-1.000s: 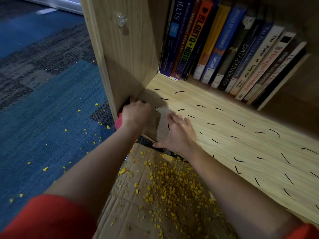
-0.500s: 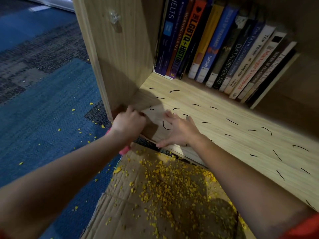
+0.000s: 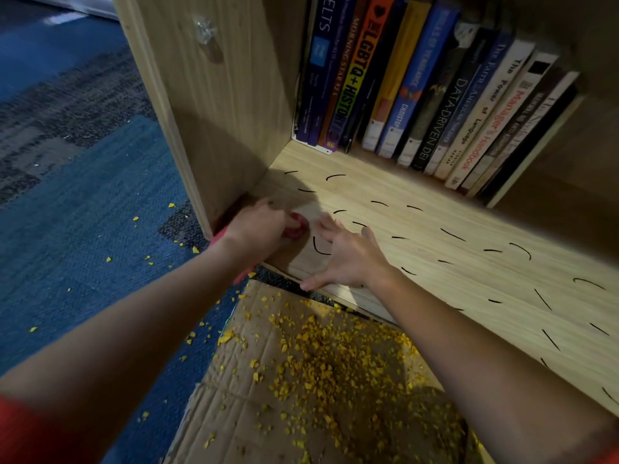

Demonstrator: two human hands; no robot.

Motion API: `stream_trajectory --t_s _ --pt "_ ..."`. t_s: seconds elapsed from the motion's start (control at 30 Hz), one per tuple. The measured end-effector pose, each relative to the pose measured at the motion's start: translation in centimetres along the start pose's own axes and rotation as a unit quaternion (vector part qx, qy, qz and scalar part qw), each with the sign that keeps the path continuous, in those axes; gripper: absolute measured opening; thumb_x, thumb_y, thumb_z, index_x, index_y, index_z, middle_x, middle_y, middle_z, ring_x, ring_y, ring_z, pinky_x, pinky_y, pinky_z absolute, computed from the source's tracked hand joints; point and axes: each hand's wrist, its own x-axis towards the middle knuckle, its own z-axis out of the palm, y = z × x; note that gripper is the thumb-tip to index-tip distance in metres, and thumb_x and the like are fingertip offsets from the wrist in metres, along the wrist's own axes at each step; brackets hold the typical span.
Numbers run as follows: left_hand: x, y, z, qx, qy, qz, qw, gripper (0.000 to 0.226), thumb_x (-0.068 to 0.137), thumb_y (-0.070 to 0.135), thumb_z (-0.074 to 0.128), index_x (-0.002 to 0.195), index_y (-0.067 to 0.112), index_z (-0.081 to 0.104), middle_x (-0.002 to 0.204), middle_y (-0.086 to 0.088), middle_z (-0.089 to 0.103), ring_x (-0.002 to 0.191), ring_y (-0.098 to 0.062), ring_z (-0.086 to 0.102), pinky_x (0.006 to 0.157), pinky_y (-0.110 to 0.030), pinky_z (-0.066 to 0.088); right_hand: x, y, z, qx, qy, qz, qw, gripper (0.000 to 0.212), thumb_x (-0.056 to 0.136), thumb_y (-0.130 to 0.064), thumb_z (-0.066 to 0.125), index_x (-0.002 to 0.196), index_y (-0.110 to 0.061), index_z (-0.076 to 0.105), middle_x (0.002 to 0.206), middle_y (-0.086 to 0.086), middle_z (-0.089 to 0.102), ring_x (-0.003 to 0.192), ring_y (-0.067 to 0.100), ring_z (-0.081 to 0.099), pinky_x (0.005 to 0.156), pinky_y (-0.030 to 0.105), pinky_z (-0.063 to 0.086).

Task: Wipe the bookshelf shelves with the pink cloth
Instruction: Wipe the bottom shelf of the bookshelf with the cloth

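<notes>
Pink cloth [image 3: 296, 229] sits bunched under the person's left hand [image 3: 258, 227], at the front left corner of the lowest wooden shelf [image 3: 469, 272], close to the bookcase's side panel [image 3: 217, 112]. The left grip is closed: its fingers curl around the cloth, and only small pink folds show past the knuckles and beside the wrist. The right hand [image 3: 351, 259] lies just beside it, fingers spread flat on the shelf and thumb at the front edge, holding nothing.

Short black marks [image 3: 321, 247] are scattered across the pale wood, one curved mark directly between the two hands. A row of leaning books [image 3: 435, 95] stands along the back of the shelf. On the floor in front, a flattened piece of cardboard [image 3: 301, 413] is covered in yellow crumbs [image 3: 318, 346], with more strewn over the blue carpet [image 3: 83, 246].

The step in hand looks like wiping the shelf's left corner, with most of the board not yet cleaned, judging by the marks across it. The next move likely calls for firm downward pressure and a sweep to the right over the marks, while the right hand lifts or slides clear of the cloth's path.
</notes>
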Motion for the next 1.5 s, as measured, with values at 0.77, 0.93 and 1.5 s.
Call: stream_trajectory --t_s 0.77,0.93,1.5 --pt "-1.2 -0.5 -0.1 0.044 0.017 0.0 0.999 0.045 0.094 0.014 0.042 0.134 0.034 0.048 0.137 -0.002 0.048 0.13 -0.027 0.035 0.11 -0.037 0.028 0.1 0.2 0.2 0.043 0.008 0.003 0.999 0.118 0.057 -0.058 0.08 0.15 -0.023 0.016 0.158 -0.009 0.003 0.144 0.004 0.004 0.115 0.052 -0.004" --pt "2.7 1.7 -1.8 -0.048 -0.009 -0.12 0.992 0.032 0.093 0.011 0.047 0.122 0.018 0.058 0.124 -0.013 0.057 0.115 -0.031 0.053 0.094 -0.039 0.04 -0.1 0.0 0.1 0.031 0.007 0.002 0.999 0.116 0.058 -0.059 0.078 0.15 -0.022 0.018 0.158 -0.011 0.0 0.144 0.003 0.005 0.116 0.052 -0.002" --pt "-1.5 0.7 -0.3 0.051 -0.01 -0.007 0.999 0.041 0.097 0.015 0.039 0.134 0.029 0.045 0.131 -0.005 0.052 0.125 -0.027 0.035 0.1 -0.037 0.039 -0.3 -0.2 -0.1 0.064 0.005 0.005 0.998 0.118 0.057 -0.053 0.082 0.15 -0.022 0.017 0.158 -0.008 0.001 0.144 0.004 0.003 0.115 0.053 -0.005"
